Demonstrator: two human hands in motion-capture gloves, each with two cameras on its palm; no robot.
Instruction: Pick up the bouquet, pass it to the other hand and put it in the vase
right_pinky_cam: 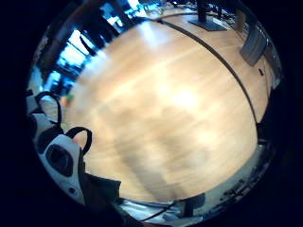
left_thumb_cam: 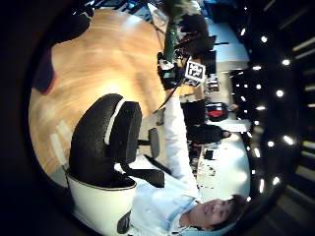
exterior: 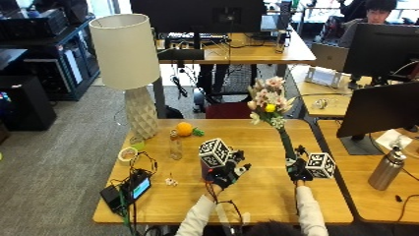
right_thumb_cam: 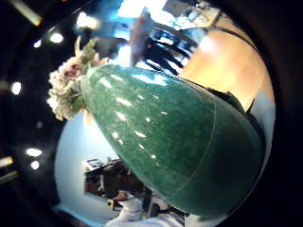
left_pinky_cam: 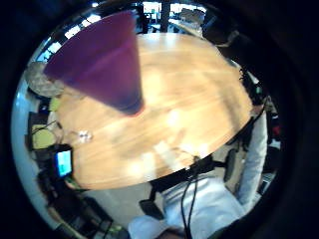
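We see the person's right hand (exterior: 298, 170) raised above the wooden table (exterior: 262, 191), its fingers curled round the lower stem of the bouquet (exterior: 270, 105), which stands nearly upright with its pale pink, cream and yellow blooms well above the hand. In the right thumb side palm view the green wrap of the stem fills most of the picture, close against the palm, with the flowers at its far end. The left hand (exterior: 225, 173) hovers over the middle of the table, apart from the bouquet; its fingers look relaxed and spread, holding nothing, and the left thumb side palm view shows two gloved fingers (left_thumb_cam: 106, 142) gently bent over bare wood. The vase (left_pinky_cam: 102, 59), a dark purple cone standing upright on the table, shows in the left little finger side palm view close under that hand; in the outside view the left hand covers it almost wholly. Towards the table's left end stand a white lamp (exterior: 131, 73) with a ribbed base, a small clear bottle (exterior: 175, 146), an orange fruit (exterior: 185, 129), a roll of tape (exterior: 127, 154) and a small device with a lit blue screen (exterior: 139, 187). A steel flask (exterior: 386, 168) stands on the neighbouring table to the right.
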